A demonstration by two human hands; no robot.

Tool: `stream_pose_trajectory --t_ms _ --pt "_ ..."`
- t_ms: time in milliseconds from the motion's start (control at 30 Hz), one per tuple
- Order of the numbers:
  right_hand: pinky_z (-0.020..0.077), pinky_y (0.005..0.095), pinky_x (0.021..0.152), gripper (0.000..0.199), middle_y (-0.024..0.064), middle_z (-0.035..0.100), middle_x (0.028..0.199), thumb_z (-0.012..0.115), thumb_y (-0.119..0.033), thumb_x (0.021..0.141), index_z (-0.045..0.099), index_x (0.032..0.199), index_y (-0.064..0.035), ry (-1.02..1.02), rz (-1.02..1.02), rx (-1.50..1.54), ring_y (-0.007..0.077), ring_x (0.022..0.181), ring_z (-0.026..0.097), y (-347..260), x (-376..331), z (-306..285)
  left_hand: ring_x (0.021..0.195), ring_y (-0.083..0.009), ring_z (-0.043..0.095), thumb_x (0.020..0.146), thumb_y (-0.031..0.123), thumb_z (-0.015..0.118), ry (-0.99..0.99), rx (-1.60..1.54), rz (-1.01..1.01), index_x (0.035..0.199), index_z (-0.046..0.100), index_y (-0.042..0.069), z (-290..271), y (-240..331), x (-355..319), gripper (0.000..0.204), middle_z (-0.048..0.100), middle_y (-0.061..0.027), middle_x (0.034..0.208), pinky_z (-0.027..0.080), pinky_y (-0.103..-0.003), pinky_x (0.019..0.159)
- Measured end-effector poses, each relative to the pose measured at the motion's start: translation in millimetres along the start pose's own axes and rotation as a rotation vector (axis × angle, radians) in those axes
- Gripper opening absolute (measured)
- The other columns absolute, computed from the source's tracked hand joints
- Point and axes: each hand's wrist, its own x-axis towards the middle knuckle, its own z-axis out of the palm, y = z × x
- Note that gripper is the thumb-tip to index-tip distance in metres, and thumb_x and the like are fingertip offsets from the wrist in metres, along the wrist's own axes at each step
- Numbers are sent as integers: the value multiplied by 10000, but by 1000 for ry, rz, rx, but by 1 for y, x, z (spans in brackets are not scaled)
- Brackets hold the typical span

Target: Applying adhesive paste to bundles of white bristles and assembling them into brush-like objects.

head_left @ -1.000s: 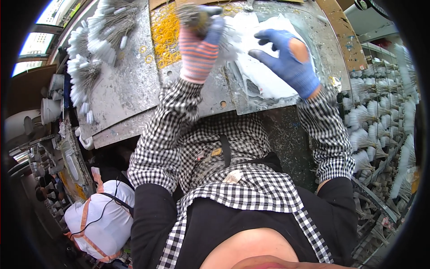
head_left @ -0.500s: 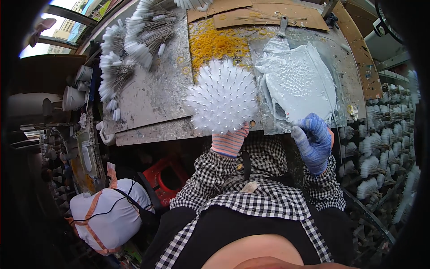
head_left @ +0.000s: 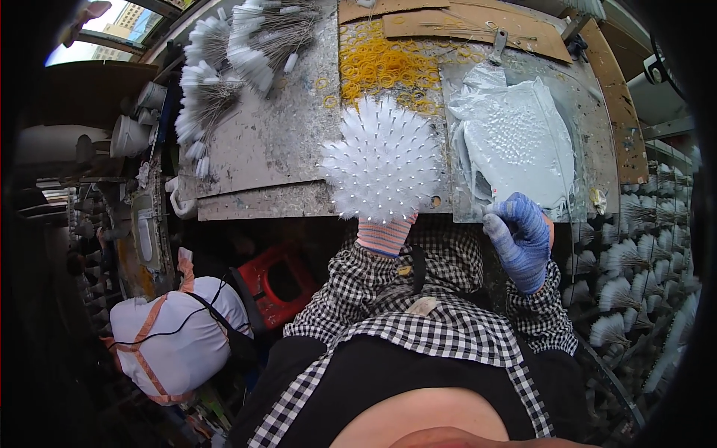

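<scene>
A round bunch of white-bristled brushes (head_left: 382,160), its white tips fanned toward me, rises over the table's near edge. Below it, my left hand (head_left: 385,235) in an orange-and-grey striped glove is closed around the bunch; the bristles hide most of the fingers. My right hand (head_left: 520,243), in a blue glove, has thumb and fingers drawn together near the front edge of a glass plate (head_left: 470,211). Whatever the fingertips hold, if anything, is too small to make out. Thick white paste (head_left: 515,145), dimpled in the middle, covers much of the plate.
Yellow rubber bands (head_left: 388,63) lie heaped behind the bunch. More white brushes (head_left: 250,52) rest at the table's far left. A scraper (head_left: 498,46) stands beyond the paste, near cardboard strips (head_left: 478,30). Racked brushes (head_left: 627,276) fill the right side; a red stool (head_left: 278,287) is below left.
The view has shifted, so the table and its contents appear farther right. The brush bunch has moved slightly right in the picture. Both hands keep nearly the same pose.
</scene>
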Motion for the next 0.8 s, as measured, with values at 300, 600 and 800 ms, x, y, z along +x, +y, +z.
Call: stream_pose_trajectory --t_ms 300,600,800 --pt "494 271 659 61 33 677 805 760 -35 901 726 939 -3 -19 28 76 110 708 621 2 -9 13 1439 -279 377 1017 648 346 -170 -136 447 1499 475 178 57 62 53 685 428 -64 1589 247 -537 1197" --pt "497 274 642 87 34 681 799 778 -71 898 732 937 -8 -55 -1 88 112 694 627 8 -12 24 1348 -239 480 1032 529 509 -38 -113 667 1476 495 125 97 80 58 600 545 -89 1469 342 -495 1172" --pt "495 284 604 106 46 680 779 793 -94 876 742 933 -22 -102 -41 22 128 651 626 10 -17 30 1392 -263 444 1024 542 502 -96 -140 613 1504 466 129 81 82 54 634 499 -95 1515 321 -504 1195"
